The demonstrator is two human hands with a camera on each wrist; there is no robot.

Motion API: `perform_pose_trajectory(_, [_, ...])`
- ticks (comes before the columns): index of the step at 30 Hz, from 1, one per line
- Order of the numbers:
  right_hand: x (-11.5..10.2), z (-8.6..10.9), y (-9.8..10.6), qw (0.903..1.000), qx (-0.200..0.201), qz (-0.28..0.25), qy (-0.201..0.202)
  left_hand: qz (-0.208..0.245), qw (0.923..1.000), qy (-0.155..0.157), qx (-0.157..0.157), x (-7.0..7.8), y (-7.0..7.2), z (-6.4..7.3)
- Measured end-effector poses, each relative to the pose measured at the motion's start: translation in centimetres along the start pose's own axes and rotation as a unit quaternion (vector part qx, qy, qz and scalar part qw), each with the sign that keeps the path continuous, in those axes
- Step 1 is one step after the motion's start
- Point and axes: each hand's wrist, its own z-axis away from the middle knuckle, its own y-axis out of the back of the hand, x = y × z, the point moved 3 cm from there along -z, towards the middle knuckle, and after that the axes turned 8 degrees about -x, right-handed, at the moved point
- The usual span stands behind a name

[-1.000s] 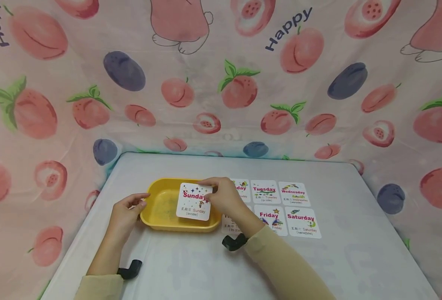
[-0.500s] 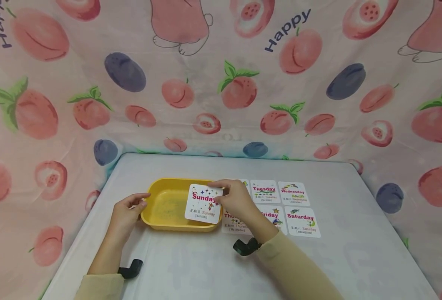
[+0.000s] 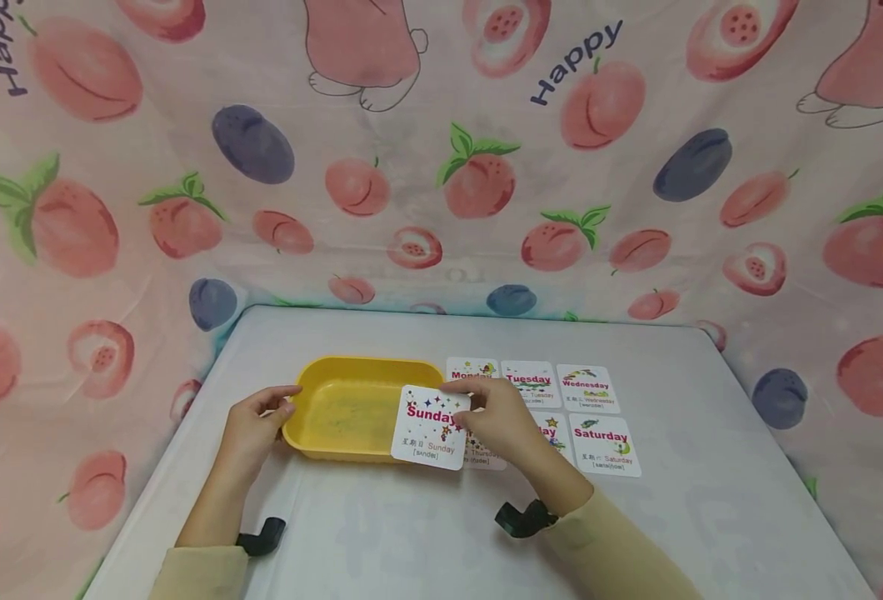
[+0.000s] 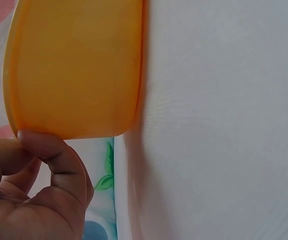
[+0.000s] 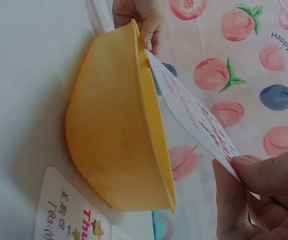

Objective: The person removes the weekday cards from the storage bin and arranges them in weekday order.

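Observation:
Between thumb and fingers, my right hand (image 3: pixel 497 417) pinches the white "Sunday" card (image 3: pixel 430 429) by its right edge. The card hangs tilted in the air over the right end of a yellow plastic tray (image 3: pixel 336 454). In the right wrist view the card (image 5: pixel 184 107) is above the tray's rim, seen at a slant. At the tray's left end, my left hand (image 3: pixel 256 425) pinches the rim; in the left wrist view the thumb and fingers of that hand (image 4: pixel 48 180) meet at the rim. No other card shows in the visible part of the tray.
Right of the tray lie two rows of day cards: Monday (image 3: pixel 471 367), Tuesday (image 3: pixel 529 379) and Wednesday (image 3: pixel 588 388) behind, Thursday (image 3: pixel 486 457), partly covered Friday and Saturday (image 3: pixel 604 444) in front. They lie on a white table (image 3: pixel 381 533) before a fruit-patterned cloth (image 3: pixel 419 167).
The right hand has carried the Sunday card rightward and toward the person, from over the tray's middle to its right front edge. The left hand and the tray stay in place.

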Motion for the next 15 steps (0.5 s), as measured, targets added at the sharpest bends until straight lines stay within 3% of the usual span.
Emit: perform_pose_trajectory(15, [2.8, 3.6, 1.1, 0.999, -0.003, -0.018, -0.041, -0.001, 1.0, -0.003, 0.002, -0.1, 0.0, -0.1])
